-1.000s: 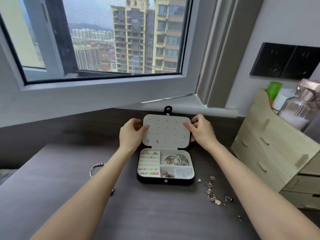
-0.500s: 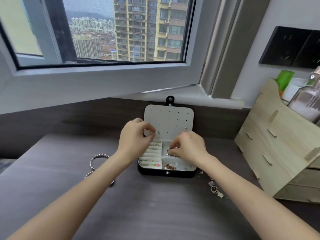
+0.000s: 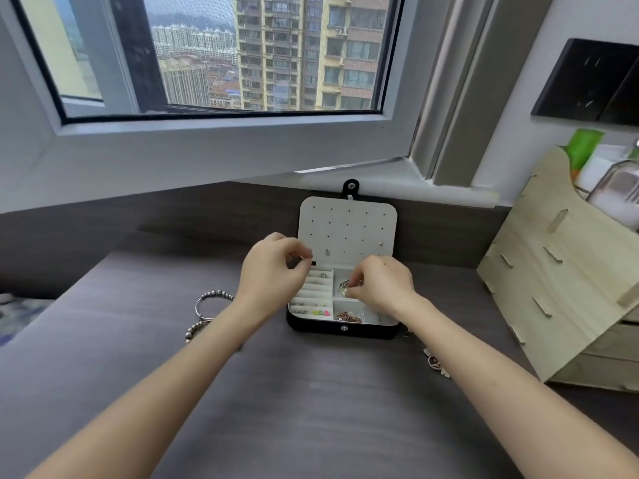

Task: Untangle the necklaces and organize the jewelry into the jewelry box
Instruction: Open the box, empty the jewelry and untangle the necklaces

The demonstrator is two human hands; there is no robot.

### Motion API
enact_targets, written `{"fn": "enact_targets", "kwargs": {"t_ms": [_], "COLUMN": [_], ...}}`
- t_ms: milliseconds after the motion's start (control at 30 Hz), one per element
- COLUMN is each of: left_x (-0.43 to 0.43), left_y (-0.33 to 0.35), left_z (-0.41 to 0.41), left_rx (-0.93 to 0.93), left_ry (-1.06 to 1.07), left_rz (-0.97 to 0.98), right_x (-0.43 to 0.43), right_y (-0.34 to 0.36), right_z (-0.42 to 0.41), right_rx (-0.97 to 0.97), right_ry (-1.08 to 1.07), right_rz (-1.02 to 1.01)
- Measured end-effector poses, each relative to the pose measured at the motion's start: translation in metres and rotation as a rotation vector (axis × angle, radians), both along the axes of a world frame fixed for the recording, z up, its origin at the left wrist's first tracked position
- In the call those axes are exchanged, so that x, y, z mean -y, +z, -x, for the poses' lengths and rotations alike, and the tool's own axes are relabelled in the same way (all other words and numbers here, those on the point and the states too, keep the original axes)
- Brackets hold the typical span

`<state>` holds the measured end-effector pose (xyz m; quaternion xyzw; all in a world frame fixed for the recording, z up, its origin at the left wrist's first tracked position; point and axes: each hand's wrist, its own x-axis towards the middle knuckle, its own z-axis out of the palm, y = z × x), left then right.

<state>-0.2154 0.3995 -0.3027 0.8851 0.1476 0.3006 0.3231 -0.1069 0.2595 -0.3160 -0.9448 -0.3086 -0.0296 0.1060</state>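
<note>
Head view: black rounded jewelry box [image 3: 325, 329], white lining. R hand [image 3: 385, 286] grip pinches silvery hoop [image 3: 343, 288]; L hand [image 3: 271, 273] curled, hold unclear.

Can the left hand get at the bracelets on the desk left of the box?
Probably yes: the bracelets lie uncovered on the desk beside the left forearm, and the left hand hovers over the box nearby.

Jewelry box [image 3: 342, 331]: black shell and off-white lining recorded. Lid panel [image 3: 345, 229]: off-white, dotted with rows of small dark holes. Small pieces [image 3: 321, 312]: neon pink and yellow-green. Chain [image 3: 347, 317]: rose-gold. Hoops [image 3: 342, 286]: silver. Beaded bracelets [image 3: 216, 294]: silver. Table [image 3: 294, 392]: dark grey-brown, streaked grain noted. Organizer [image 3: 553, 288]: pale wood. Bottle [image 3: 584, 146]: green. Wall panel [image 3: 587, 81]: black.
</note>
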Motion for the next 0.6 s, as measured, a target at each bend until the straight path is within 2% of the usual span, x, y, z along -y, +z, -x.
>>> {"fn": "enact_targets", "kwargs": {"t_ms": [167, 300, 400, 500, 600], "left_x": [0.007, 0.011, 0.013, 0.018, 0.026], "left_y": [0.003, 0.007, 0.01, 0.017, 0.025], "left_z": [0.005, 0.009, 0.014, 0.021, 0.029], "left_rx": [-0.059, -0.193, -0.239, -0.215, -0.199], "left_ry": [-0.033, -0.112, -0.197, -0.339, -0.483], "left_rz": [0.049, 0.124, 0.306, 0.531, 0.639], "right_x": [-0.005, 0.003, 0.015, 0.026, 0.036], "right_y": [-0.002, 0.004, 0.022, 0.052, 0.083], "right_z": [-0.002, 0.0, 0.007, 0.022, 0.046], "right_rx": [-0.089, -0.199, -0.228, -0.322, -0.439], "right_ry": [-0.032, -0.045, -0.028, 0.064, 0.163], "right_rz": [0.023, -0.049, -0.191, -0.436, -0.564]}}
